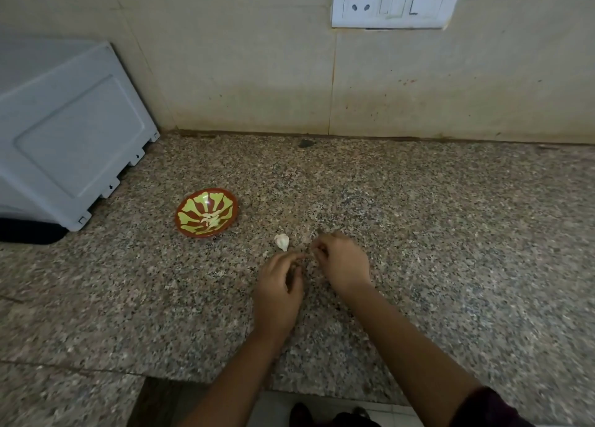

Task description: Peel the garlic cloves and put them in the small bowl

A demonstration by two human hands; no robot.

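Small bowl (pixel 190 210): red-brown rim, yellow-green fan-petal pattern inside.
Garlic clove (pixel 282 241), 4 o'clock from bowl: white.
Countertop (pixel 418 233): speckled granite, pinkish-grey, black flecks.
Wall tiles (pixel 241 56), 12 o'clock: beige, darker staining low.
Switch plate (pixel 392 1), 1 o'clock: white.
Appliance (pixel 64 130), 9 o'clock: pale grey, black base.
Sleeve (pixel 483 407), 5 o'clock: dark maroon.

View, one only: head camera, worn on my head. Wide-angle, facing forward and down over the desk (pixel 418 233). Close range: my left hand (pixel 278 293) and right hand (pixel 343 262) sit mid-frame; the wall (pixel 257 72) closes the top.
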